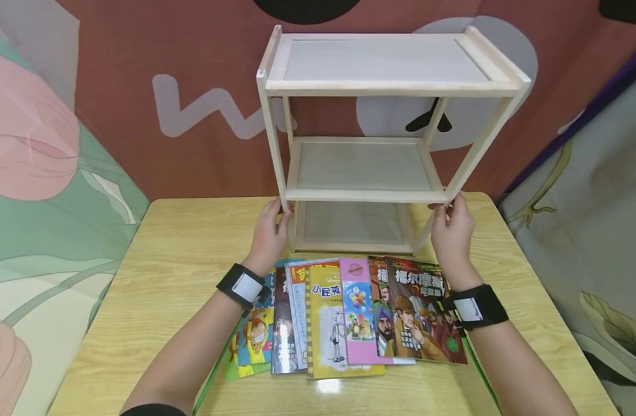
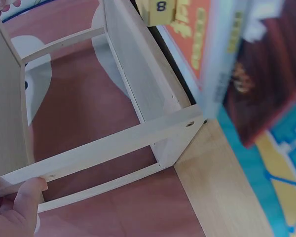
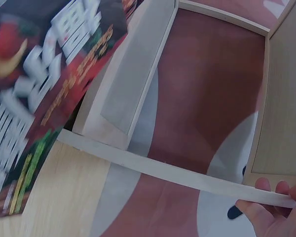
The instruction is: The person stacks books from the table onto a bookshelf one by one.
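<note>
A pale wooden three-tier shelf (image 1: 367, 196) stands at the back of the table, its tiers bare. My left hand (image 1: 270, 231) grips the left front post just below the middle tier; in the left wrist view the thumb (image 2: 32, 190) lies along that post. On the other side my right hand (image 1: 453, 237) holds the right front post at about the same height, with fingers and thumb around the wood in the right wrist view (image 3: 281, 207). In front of the shelf lies an overlapping row of books, among them a yellow one (image 1: 323, 341), a pink one (image 1: 356, 352) and a dark comic-style one (image 1: 416, 306).
The light wood table (image 1: 193, 277) carries the shelf and books between my forearms. Behind it hangs a reddish-brown printed cloth (image 1: 208, 167), close to the shelf's back. Patterned cloths flank both sides. A black band (image 1: 481, 306) circles each wrist, with green cords running down.
</note>
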Action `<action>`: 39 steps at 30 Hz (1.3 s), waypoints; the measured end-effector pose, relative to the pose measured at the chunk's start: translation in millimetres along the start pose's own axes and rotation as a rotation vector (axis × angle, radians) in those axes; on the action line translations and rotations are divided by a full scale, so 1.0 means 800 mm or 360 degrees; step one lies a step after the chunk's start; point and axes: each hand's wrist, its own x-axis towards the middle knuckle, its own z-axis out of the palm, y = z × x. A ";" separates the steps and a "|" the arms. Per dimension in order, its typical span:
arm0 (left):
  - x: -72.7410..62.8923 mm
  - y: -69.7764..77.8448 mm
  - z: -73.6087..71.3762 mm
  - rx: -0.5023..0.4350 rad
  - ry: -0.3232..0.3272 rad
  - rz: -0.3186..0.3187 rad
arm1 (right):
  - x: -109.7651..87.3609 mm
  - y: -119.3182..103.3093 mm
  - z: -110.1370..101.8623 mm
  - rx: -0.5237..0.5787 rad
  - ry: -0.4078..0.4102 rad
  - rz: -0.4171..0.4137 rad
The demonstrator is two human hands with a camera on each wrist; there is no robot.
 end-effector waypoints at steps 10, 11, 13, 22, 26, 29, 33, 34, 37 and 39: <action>-0.019 -0.015 -0.034 0.0031 0.0127 -0.0055 | -0.004 -0.020 0.036 0.0107 -0.0101 -0.0040; -0.020 -0.017 -0.036 0.0036 0.0141 -0.0055 | -0.004 -0.022 0.039 0.0112 -0.0107 -0.0048; -0.022 -0.021 -0.042 0.0045 0.0158 -0.0049 | -0.005 -0.026 0.044 0.0111 -0.0114 -0.0060; -0.028 -0.031 -0.065 0.0056 0.0185 -0.0042 | -0.008 -0.040 0.063 0.0155 -0.0141 -0.0108; -0.029 -0.031 -0.069 0.0060 0.0162 -0.0067 | -0.009 -0.041 0.062 0.0179 -0.0179 -0.0118; -0.030 -0.032 -0.072 0.0052 0.0149 -0.0093 | -0.009 -0.040 0.056 0.0208 -0.0255 -0.0103; -0.030 -0.033 -0.079 0.0092 0.0124 -0.0099 | -0.009 -0.035 0.046 0.0172 -0.0394 -0.0063; -0.030 -0.033 -0.080 0.0116 0.0114 -0.0096 | -0.009 -0.034 0.043 0.0135 -0.0428 -0.0061; -0.030 -0.031 -0.087 0.0208 0.0059 -0.0103 | -0.010 -0.029 0.038 -0.0032 -0.0494 -0.0086; -0.030 -0.029 -0.092 0.0254 0.0017 -0.0110 | -0.011 -0.027 0.038 -0.0139 -0.0516 -0.0120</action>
